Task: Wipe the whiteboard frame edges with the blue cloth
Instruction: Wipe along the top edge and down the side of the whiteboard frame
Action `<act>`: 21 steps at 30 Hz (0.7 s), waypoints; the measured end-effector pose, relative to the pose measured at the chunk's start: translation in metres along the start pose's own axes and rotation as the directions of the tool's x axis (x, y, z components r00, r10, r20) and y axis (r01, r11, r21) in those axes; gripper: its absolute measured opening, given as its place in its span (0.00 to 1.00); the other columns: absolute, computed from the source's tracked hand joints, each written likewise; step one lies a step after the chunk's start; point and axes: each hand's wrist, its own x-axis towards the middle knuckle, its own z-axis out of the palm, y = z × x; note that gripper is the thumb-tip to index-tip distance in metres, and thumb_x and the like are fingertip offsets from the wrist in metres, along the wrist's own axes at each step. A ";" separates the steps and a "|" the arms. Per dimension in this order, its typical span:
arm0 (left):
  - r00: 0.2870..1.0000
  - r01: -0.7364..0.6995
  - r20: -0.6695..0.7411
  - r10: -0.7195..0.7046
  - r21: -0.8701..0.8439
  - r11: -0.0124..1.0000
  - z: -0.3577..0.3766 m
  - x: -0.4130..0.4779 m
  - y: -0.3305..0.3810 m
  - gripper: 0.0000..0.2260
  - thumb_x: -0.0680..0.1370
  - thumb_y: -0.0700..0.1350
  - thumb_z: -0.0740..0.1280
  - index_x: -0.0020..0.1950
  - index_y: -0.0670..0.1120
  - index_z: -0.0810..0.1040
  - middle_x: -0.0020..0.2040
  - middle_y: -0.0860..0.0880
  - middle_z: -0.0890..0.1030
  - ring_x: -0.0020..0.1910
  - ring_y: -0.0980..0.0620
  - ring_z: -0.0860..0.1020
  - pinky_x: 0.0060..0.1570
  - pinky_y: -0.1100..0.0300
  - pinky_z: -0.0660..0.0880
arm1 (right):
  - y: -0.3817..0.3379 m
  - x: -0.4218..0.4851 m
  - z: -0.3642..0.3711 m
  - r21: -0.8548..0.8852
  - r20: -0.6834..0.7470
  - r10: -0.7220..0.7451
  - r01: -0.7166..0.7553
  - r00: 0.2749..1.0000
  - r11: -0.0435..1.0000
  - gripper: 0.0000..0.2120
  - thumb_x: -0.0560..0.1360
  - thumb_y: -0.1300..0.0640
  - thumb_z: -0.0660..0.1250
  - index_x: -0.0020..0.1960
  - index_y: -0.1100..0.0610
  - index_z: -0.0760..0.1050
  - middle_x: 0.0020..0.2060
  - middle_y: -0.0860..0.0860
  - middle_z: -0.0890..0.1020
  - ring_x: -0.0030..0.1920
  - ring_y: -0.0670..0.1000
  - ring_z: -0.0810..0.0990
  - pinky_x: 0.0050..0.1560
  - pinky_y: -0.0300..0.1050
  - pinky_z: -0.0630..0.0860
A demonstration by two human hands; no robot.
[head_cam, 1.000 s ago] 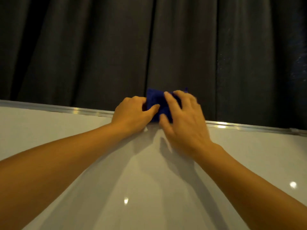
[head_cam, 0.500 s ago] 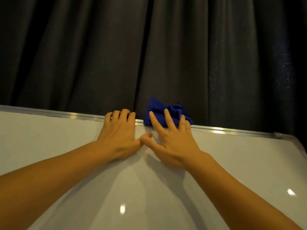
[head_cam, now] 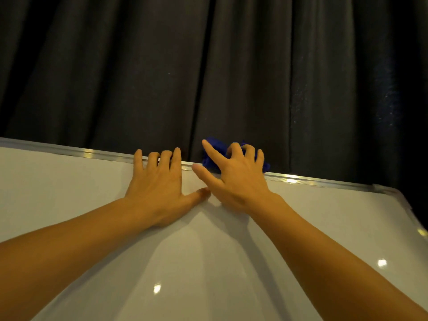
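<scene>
The white whiteboard (head_cam: 231,262) fills the lower view, with its silver metal frame (head_cam: 312,180) running along the top edge. A bunched blue cloth (head_cam: 216,149) sits on that top frame edge. My right hand (head_cam: 234,179) curls its fingers over the cloth and presses it on the frame, thumb on the board. My left hand (head_cam: 159,186) lies flat on the board just left of it, fingertips over the frame edge, holding nothing. Most of the cloth is hidden behind my right fingers.
A dark pleated curtain (head_cam: 208,66) hangs close behind the board. The board's top-right corner (head_cam: 379,188) and its right frame edge (head_cam: 414,218) slope down at the far right. Ceiling lights glint on the glossy surface.
My left hand let go of the cloth and flattened on the board. My right hand now curls over the cloth alone. More of the board's right corner has come into view.
</scene>
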 end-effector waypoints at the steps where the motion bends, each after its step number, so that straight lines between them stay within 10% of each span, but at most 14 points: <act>1: 1.000 0.001 -0.008 -0.001 0.002 1.000 -0.001 -0.001 -0.002 0.58 0.59 0.81 0.31 0.79 0.47 0.49 0.77 0.46 0.61 0.75 0.42 0.60 0.75 0.37 0.47 | -0.006 0.006 0.002 0.022 -0.008 -0.003 0.004 1.000 1.000 0.37 0.71 0.23 0.41 0.77 0.33 0.46 0.74 0.56 0.62 0.74 0.66 0.53 0.73 0.70 0.45; 9: 1.000 -0.009 0.021 0.009 -0.016 1.000 0.006 0.001 -0.018 0.46 0.72 0.71 0.57 0.79 0.46 0.44 0.78 0.45 0.56 0.77 0.43 0.55 0.76 0.40 0.43 | -0.040 0.004 0.038 0.147 0.020 -0.072 0.068 0.997 0.987 0.41 0.67 0.20 0.34 0.77 0.35 0.38 0.79 0.51 0.56 0.77 0.66 0.49 0.73 0.66 0.41; 21: 0.997 0.065 0.047 -0.065 0.003 0.998 0.017 0.005 -0.015 0.58 0.59 0.83 0.36 0.79 0.47 0.43 0.79 0.41 0.53 0.77 0.35 0.50 0.73 0.32 0.42 | 0.039 -0.029 0.023 0.134 0.044 0.130 -0.134 0.991 0.982 0.40 0.66 0.19 0.36 0.71 0.33 0.25 0.79 0.41 0.38 0.76 0.63 0.31 0.72 0.67 0.30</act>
